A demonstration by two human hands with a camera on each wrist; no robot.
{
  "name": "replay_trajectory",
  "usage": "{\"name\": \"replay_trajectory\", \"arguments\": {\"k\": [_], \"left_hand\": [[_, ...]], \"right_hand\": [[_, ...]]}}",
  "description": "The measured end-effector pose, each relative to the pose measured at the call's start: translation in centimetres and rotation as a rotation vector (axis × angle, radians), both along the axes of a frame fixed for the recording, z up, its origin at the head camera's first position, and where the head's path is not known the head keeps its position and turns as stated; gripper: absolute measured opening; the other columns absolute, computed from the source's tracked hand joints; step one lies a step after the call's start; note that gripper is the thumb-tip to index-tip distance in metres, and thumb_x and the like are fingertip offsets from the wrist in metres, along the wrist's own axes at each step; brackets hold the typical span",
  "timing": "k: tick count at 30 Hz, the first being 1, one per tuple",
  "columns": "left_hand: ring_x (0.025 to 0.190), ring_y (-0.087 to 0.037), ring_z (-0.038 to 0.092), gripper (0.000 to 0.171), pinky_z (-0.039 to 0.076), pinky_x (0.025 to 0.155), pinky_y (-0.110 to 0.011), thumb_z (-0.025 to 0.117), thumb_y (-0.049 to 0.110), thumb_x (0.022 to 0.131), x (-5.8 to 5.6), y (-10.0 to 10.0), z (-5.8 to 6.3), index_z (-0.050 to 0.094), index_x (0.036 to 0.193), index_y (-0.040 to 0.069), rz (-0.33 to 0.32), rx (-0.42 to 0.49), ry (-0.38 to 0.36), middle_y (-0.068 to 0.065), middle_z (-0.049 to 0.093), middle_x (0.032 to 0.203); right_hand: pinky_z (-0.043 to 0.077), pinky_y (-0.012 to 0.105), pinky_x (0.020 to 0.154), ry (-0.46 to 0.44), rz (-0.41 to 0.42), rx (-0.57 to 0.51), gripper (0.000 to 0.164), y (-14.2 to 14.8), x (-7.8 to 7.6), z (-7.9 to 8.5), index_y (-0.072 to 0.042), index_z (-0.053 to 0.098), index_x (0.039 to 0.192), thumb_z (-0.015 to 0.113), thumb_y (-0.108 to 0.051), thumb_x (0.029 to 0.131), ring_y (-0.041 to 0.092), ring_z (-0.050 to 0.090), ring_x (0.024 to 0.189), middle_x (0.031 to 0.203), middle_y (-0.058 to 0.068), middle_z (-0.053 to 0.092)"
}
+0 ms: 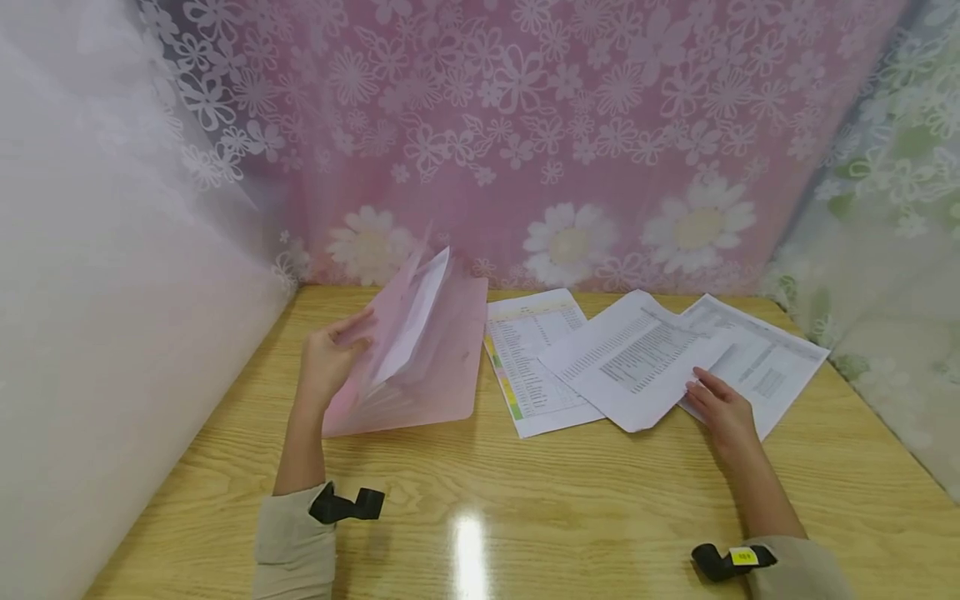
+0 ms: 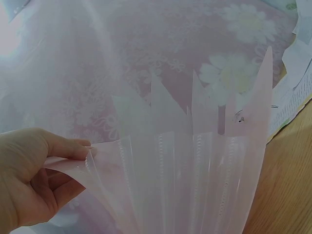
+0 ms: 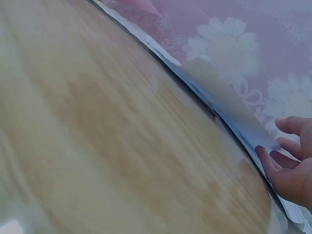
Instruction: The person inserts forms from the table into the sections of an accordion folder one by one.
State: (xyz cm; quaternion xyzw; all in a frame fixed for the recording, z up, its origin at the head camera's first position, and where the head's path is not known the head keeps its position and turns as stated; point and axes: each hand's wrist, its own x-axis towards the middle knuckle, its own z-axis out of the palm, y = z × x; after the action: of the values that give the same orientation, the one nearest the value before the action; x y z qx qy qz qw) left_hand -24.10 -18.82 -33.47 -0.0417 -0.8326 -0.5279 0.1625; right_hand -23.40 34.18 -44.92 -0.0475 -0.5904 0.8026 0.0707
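A pink translucent plastic folder (image 1: 453, 367) stands partly open at the left of the table. My left hand (image 1: 330, 362) pinches its raised left side between thumb and fingers. White paper (image 1: 416, 321) shows inside it. Several clear pockets (image 2: 178, 180) fan out in the left wrist view. Over at the right, my right hand (image 1: 726, 417) is at the near edge of a printed sheet (image 1: 637, 358), its fingers loosely bent and apart. That sheet overlaps a table-printed page with a coloured edge (image 1: 536, 358) and another printed page (image 1: 776, 375).
The wooden table (image 1: 525, 517) reflects a bright light near its front. A pink flowered curtain (image 1: 480, 125) hangs behind it. Pale sheeting (image 1: 112, 250) closes the left side, and a floral sheet (image 1: 892, 275) hangs along the right edge.
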Motion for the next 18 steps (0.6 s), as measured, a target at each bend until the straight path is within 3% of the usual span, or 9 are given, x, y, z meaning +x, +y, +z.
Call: {"name": "replay_trajectory", "arguments": {"k": [5, 11, 15, 18], "left_hand": [[0.045, -0.003, 0.028, 0.037, 0.024, 0.036, -0.019, 0.065, 0.0, 0.082, 0.11, -0.02, 0.08, 0.063, 0.118, 0.007, -0.001, 0.008, 0.006, -0.01, 0.056, 0.122], [0.046, -0.007, 0.025, 0.037, 0.023, 0.036, -0.019, 0.065, 0.001, 0.083, 0.32, 0.03, 0.17, 0.063, 0.119, 0.009, 0.004, 0.005, -0.008, -0.008, 0.055, 0.124], [0.053, -0.01, 0.033, 0.037, 0.023, 0.037, -0.019, 0.065, 0.002, 0.083, 0.31, 0.05, 0.21, 0.062, 0.119, 0.008, 0.009, 0.0, -0.012, -0.008, 0.055, 0.124], [0.072, -0.013, 0.045, 0.037, 0.023, 0.037, -0.02, 0.065, 0.001, 0.083, 0.26, 0.05, 0.25, 0.062, 0.119, 0.007, 0.015, 0.0, -0.013, -0.008, 0.055, 0.124]], "right_hand": [[0.039, 0.006, 0.072, -0.091, -0.095, 0.335, 0.056, -0.35, -0.37, -0.32, 0.003, 0.042, 0.134, 0.063, -0.021, 0.088, -0.009, 0.054, 0.082, 0.088, -0.022, 0.06], [0.045, 0.011, 0.066, -0.099, -0.179, 0.199, 0.053, -0.51, -0.56, -0.15, 0.004, 0.046, 0.132, 0.066, -0.012, 0.085, -0.002, 0.06, 0.071, 0.081, -0.015, 0.063], [0.044, 0.01, 0.065, -0.155, -0.27, 0.154, 0.059, -0.64, -0.59, 0.27, -0.001, 0.042, 0.136, 0.068, -0.011, 0.083, -0.004, 0.058, 0.071, 0.109, -0.005, 0.056], [0.044, 0.01, 0.066, -0.185, -0.282, 0.133, 0.062, -0.71, -0.57, 0.52, -0.003, 0.038, 0.139, 0.065, -0.006, 0.084, -0.004, 0.055, 0.073, 0.119, 0.004, 0.045]]}}
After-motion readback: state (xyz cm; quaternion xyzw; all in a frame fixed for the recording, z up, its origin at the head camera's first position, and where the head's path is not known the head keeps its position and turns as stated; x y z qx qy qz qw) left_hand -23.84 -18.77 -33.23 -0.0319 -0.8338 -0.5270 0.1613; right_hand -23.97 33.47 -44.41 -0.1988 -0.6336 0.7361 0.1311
